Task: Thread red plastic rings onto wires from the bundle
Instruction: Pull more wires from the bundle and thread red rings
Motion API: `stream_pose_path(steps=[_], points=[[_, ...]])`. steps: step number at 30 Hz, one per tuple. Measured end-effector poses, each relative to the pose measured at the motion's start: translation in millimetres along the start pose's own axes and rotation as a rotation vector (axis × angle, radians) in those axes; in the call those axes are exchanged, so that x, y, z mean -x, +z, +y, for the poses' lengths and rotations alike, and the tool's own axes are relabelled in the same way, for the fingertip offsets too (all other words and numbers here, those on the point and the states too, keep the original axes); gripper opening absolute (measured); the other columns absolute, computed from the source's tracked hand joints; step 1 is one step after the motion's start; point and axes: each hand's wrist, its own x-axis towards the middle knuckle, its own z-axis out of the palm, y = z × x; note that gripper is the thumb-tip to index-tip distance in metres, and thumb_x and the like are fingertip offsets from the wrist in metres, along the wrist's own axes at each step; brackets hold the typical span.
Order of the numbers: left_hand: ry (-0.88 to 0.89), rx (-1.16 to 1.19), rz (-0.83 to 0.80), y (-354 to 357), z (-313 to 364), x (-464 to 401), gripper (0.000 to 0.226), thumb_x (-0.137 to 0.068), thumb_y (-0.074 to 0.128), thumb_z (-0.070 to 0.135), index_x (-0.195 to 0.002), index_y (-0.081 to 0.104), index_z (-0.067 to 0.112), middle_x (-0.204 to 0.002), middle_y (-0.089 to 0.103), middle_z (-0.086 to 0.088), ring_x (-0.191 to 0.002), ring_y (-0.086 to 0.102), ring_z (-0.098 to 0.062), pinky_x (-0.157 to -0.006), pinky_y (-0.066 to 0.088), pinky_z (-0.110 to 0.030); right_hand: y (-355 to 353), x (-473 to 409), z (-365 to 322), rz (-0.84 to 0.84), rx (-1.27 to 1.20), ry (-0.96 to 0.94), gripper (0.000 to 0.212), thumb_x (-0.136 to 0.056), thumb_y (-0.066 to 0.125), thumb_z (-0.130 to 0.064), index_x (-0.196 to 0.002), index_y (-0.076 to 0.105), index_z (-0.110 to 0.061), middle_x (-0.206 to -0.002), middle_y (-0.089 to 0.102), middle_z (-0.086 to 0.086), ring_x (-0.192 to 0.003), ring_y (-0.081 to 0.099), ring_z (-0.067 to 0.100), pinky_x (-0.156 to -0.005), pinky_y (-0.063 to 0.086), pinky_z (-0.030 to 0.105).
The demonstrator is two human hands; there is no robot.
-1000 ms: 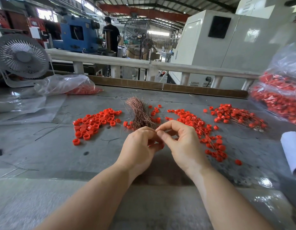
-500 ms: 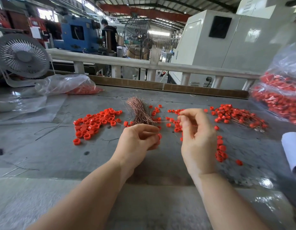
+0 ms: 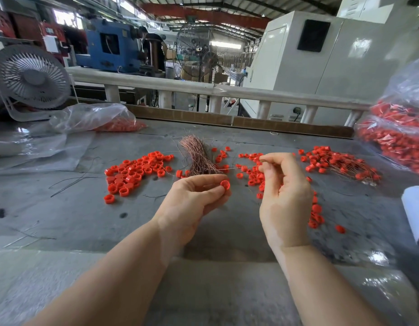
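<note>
My left hand (image 3: 194,198) pinches one red plastic ring (image 3: 225,184) between thumb and fingertips, just in front of the copper wire bundle (image 3: 199,158) lying on the grey table (image 3: 86,220). My right hand (image 3: 283,191) is raised to the right, its thumb and forefinger pinching the end of a thin wire (image 3: 241,165) that runs left toward the ring. Loose red rings (image 3: 133,172) lie in a patch to the left, and more rings (image 3: 253,177) are scattered behind my right hand. A pile of rings on wires (image 3: 340,165) lies at the right.
A clear bag of red rings (image 3: 401,142) stands at the right edge, another bag (image 3: 95,118) at the back left. A white fan (image 3: 30,78) stands at far left, a white roll (image 3: 415,208) at right. Stray dark wires (image 3: 74,182) lie on the table.
My hands have drawn apart: the right hand moved up and to the right pulling the wire, while the left hand stayed low with the ring now showing at its fingertips.
</note>
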Motion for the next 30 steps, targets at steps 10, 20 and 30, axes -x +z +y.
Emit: stream_pose_path(steps=[10, 20, 30], points=[[0.008, -0.010, -0.018, -2.6, -0.2, 0.1, 0.025, -0.083, 0.054, -0.013, -0.083, 0.070, 0.007, -0.072, 0.071, -0.006, -0.067, 0.068, -0.011, -0.062, 0.055, -0.016, -0.5, -0.8, -0.3, 0.084, -0.034, -0.008, 0.014, -0.092, 0.047, -0.005, -0.094, 0.061, 0.000, -0.100, 0.063, 0.003, -0.094, 0.062, 0.021, -0.086, 0.049, 0.026], [0.004, 0.013, -0.015, -1.5, 0.3, -1.1, 0.021, -0.081, 0.055, -0.012, -0.082, 0.068, 0.005, -0.069, 0.070, -0.006, -0.065, 0.068, -0.011, -0.060, 0.054, -0.016, -0.6, 0.8, -1.1, -0.021, -0.029, 0.061, 0.016, -0.092, 0.046, -0.011, -0.091, 0.060, -0.004, -0.078, 0.064, 0.005, -0.066, 0.060, 0.015, -0.062, 0.051, 0.038], [0.008, 0.040, -0.012, -1.9, 1.3, -0.3, 0.021, -0.081, 0.055, -0.013, -0.081, 0.067, 0.004, -0.067, 0.070, -0.006, -0.064, 0.068, -0.011, -0.059, 0.054, -0.016, 1.9, 3.3, 0.8, -0.115, 0.007, 0.029, 0.014, -0.089, 0.051, -0.010, -0.090, 0.064, -0.005, -0.080, 0.067, 0.002, -0.069, 0.062, 0.018, -0.066, 0.049, 0.029]])
